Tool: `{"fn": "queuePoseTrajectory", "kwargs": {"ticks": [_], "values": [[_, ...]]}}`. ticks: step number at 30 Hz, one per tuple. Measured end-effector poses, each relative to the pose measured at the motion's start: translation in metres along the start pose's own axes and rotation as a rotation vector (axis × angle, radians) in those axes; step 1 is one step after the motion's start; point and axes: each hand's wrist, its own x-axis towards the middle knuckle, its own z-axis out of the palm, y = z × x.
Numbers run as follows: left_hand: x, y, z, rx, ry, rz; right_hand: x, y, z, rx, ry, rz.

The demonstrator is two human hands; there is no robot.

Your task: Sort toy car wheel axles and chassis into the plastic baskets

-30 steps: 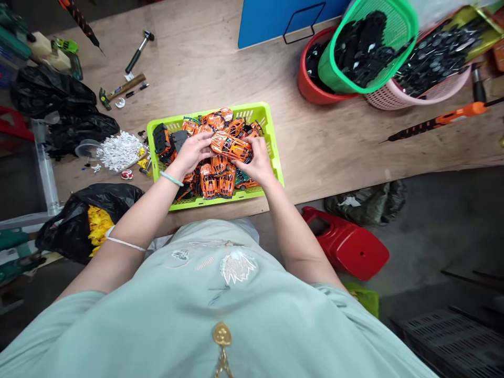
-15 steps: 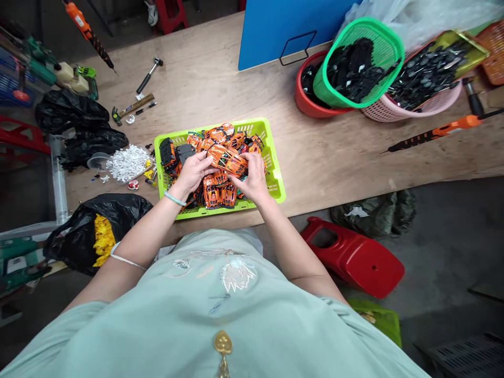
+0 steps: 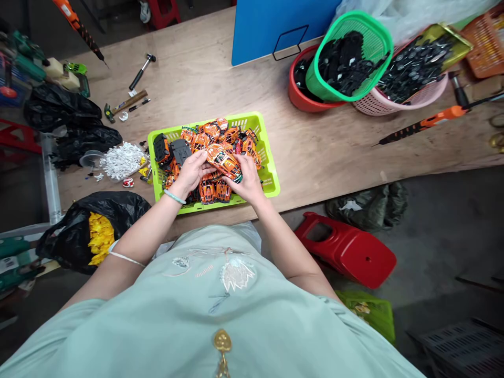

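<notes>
An orange toy car (image 3: 223, 158) with a patterned body is held between both hands, tilted, over a lime-green basket (image 3: 272, 173). My left hand (image 3: 192, 173) grips its left end with the thumb on top. Around its right end are the fingers and thumb of my right hand (image 3: 247, 181). More orange toy cars (image 3: 212, 128) fill the basket beneath, several standing on end or lying over. One toy car (image 3: 180, 151) near my left hand shows its dark underside. The fingertips below the held car are partly hidden.
Left of the basket lie white small parts (image 3: 124, 160), a hammer (image 3: 142, 71) and black bags (image 3: 73, 107). A green basket (image 3: 384, 31) of black parts rests on a red tub (image 3: 295, 89). Electric screwdrivers (image 3: 425, 123) hang at both sides. A red stool (image 3: 354, 252) lies below the table edge.
The toy car has turned in my hands, its right end now pointing more toward me. My right hand has shifted with it. The whole view has moved slightly.
</notes>
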Motion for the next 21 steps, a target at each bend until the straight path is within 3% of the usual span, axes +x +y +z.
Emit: {"fn": "queuePoseTrajectory", "kwargs": {"ticks": [10, 17, 21], "values": [[-0.009, -0.024, 0.008, -0.066, 0.067, 0.024, -0.006, 0.017, -0.001, 0.004, -0.090, 0.054], [-0.021, -0.032, 0.028, -0.057, 0.093, 0.080, -0.009, 0.025, -0.016, 0.009, -0.105, 0.058], [-0.032, -0.030, 0.039, -0.069, 0.101, 0.113, -0.009, 0.028, -0.024, 0.124, -0.153, 0.084]]}}
